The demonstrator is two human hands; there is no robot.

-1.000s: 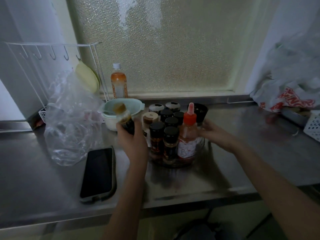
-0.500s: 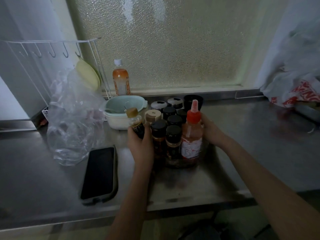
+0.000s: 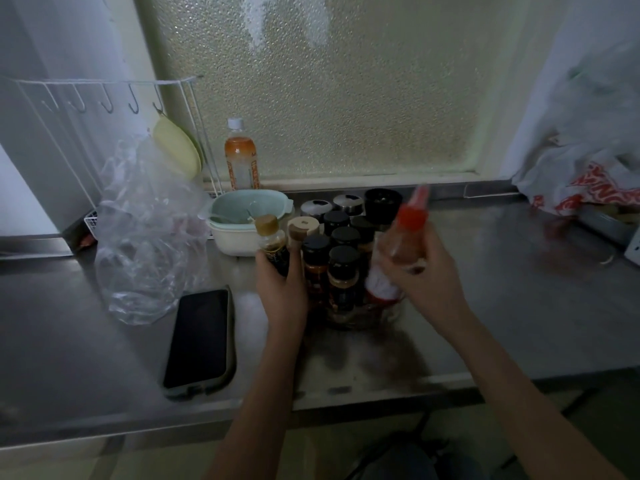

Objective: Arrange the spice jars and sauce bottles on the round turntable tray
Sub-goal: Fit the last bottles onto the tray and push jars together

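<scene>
Your worktop (image 3: 485, 306) is dull grey steel, smeared with reflections; the window pane (image 3: 346, 98) behind it is pale green-white with a pebbled pattern and two white patches; the sauce bottle (image 3: 398, 258) you hold has a red cap and nozzle, reddish contents and a white label with red edge; the small bottle (image 3: 273, 247) has a tan cap and dark brown contents; the spice jars (image 3: 341, 268) carry black lids over orange-brown contents; one jar lid (image 3: 303, 227) is beige; the bowl (image 3: 242, 220) is mint green over cream; the drink bottle (image 3: 241, 157) is orange with a white cap; the phone (image 3: 199, 337) is black in an olive case; the bag (image 3: 588, 188) is white with red print.
</scene>
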